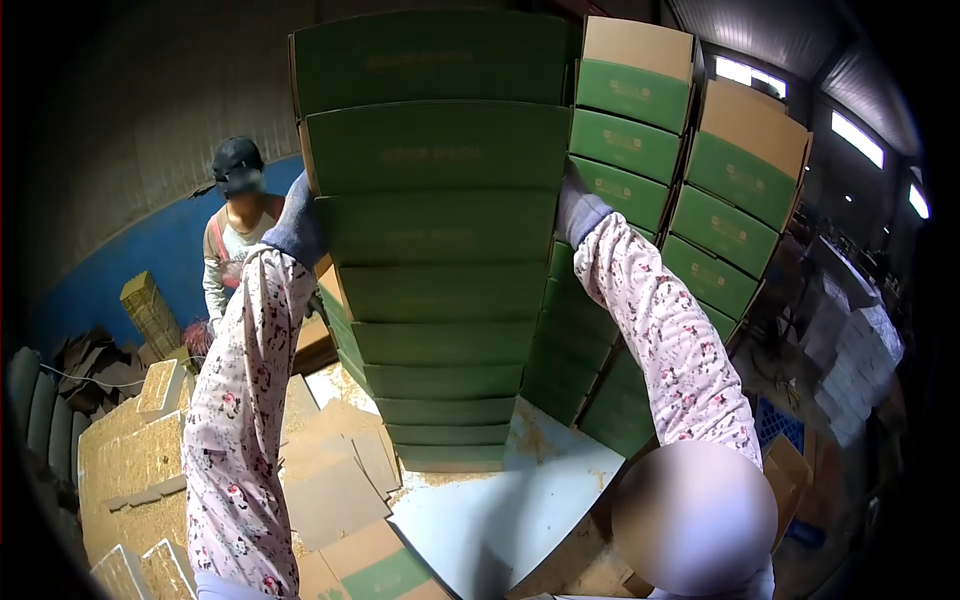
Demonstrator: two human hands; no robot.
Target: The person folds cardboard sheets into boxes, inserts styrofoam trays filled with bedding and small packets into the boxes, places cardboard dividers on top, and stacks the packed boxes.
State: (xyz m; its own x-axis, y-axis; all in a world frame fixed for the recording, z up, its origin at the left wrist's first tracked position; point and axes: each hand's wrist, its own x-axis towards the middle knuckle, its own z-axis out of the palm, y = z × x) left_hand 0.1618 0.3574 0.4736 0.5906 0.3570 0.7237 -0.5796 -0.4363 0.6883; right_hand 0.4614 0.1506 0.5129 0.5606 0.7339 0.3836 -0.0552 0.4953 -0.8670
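Observation:
A tall stack of green cardboard boxes stands straight in front of me. My left hand, in a grey-blue glove, presses the left side of the stack near the second green cardboard box from the top. On the opposite side my right hand, gloved alike, grips near the same height. Both hands' fingers are mostly hidden behind the box edges. Above lies the top green box, and just below is a third box.
More green-and-brown boxes are stacked to the right. A person in a dark cap stands at left. Flattened cardboard and a pale board lie on the floor. Straw-coloured blocks are at lower left, and white stacks at far right.

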